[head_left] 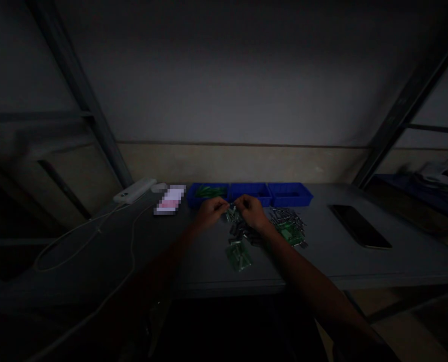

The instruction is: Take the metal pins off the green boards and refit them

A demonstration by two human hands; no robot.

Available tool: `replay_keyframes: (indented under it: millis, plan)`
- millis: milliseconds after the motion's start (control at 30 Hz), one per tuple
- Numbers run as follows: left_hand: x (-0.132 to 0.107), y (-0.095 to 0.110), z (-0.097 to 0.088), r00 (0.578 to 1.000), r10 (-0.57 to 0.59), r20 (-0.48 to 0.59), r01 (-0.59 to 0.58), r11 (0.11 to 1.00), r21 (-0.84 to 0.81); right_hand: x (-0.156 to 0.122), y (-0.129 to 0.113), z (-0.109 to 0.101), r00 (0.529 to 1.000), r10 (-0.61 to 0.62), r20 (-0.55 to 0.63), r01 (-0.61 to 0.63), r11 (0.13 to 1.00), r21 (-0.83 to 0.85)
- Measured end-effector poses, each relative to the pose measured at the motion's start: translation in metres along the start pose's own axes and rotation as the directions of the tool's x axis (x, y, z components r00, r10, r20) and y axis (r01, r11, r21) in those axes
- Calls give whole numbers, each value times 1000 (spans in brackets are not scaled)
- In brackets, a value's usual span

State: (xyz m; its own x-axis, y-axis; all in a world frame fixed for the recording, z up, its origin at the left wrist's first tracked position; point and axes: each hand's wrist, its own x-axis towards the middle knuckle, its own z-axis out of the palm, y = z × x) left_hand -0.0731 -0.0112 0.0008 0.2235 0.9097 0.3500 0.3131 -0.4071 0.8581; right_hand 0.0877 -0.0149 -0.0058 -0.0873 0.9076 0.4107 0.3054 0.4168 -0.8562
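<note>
A pale wall [227, 90] is dimly lit behind a grey table [163, 266], along whose far edge three blue trays are lined up; green strips are held in the left tray [193, 202], at whose side a lit phone [171, 200] is laid. At the right, a dark phone [360, 227] is set down flat, well apart from the work.

Both hands are brought together before the middle tray [263, 201]. By the left hand [211, 211], a small clear packet [230, 215] appears to be pinched at its top; the fingertips of the right hand [252, 211] are closed in beside it (whether anything is gripped there cannot be told in such gloom). Below, slim metal pieces [242, 231] are heaped, with green packets [290, 234] at the right, and a filled packet [239, 255] is laid nearer the edge.

The step in hand is judged to be fingertip work at the packet's mouth; for the next move, a steady, light pinch is called for, with the packet kept upright.
</note>
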Motion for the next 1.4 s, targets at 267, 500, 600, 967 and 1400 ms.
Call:
replay_keyframes:
  millis: [267,500,600,967,1400]
  plan:
    - [0,-5,3,921,-381,78,388,890,-239,-1,-6,-6,973,-51,-226,32,996,-88]
    - [-1,5,-1,781,-495,380,623,585,-519,-7,-13,-2,926,-376,-32,363,911,-196]
    - [0,5,-2,808,-500,311,582,598,-551,-8,-15,0,882,-462,94,471,862,-186]
    - [-3,6,1,977,-213,-26,191,918,-347,-3,-10,-7,999,20,-26,-25,978,-209]
    - [-4,7,5,963,-266,43,265,906,-329,-4,-15,-5,992,-96,-82,74,967,-245]
